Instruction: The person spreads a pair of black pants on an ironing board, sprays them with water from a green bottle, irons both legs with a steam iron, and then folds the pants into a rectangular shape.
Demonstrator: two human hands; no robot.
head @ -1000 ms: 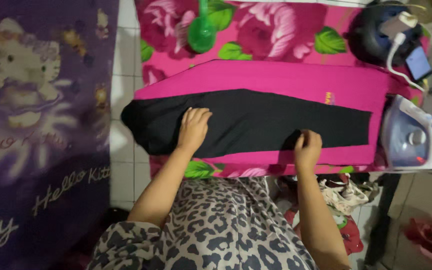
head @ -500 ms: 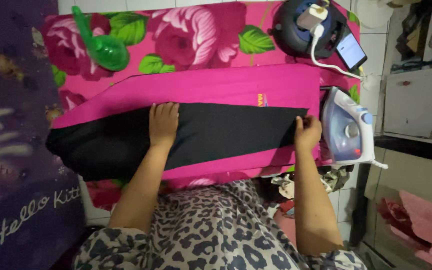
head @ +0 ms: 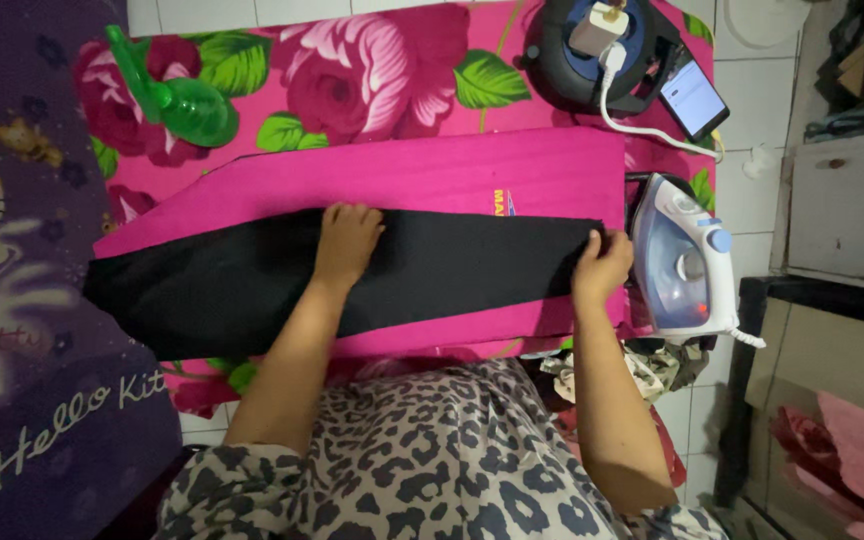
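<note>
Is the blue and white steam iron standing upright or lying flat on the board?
Upright: the blue and white steam iron stands on its heel beside the right hand, its soleplate off the pink and black garment.

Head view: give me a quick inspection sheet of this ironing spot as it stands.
Surface: rose-print ironing pad, on a tiled floor.
Job's things: pink-and-black garment laid flat; steam iron at its right end, by the right hand.
Clutter: green spray bottle top left; phone top right.
Hands: left hand flat on the black panel; right hand pinching the garment's right edge.
Cables: white cable from the black cord reel.
Surroundings: purple cartoon blanket left; cabinet right.
</note>
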